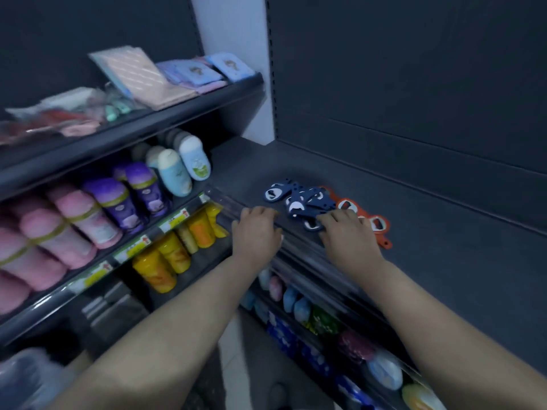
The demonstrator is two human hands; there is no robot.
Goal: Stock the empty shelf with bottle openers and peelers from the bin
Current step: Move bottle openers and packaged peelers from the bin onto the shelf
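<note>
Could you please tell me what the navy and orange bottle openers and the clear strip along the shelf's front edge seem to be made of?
The navy bottle openers and orange bottle openers look like matte coloured plastic or rubbery coating, with paler, possibly metal, inserts in their openings; blur leaves it open. The clear strip looks like glossy transparent plastic: it shows light streaks.

orange openers (pixel 384 232) half hidden beneath the right hand (pixel 349 242)
</note>
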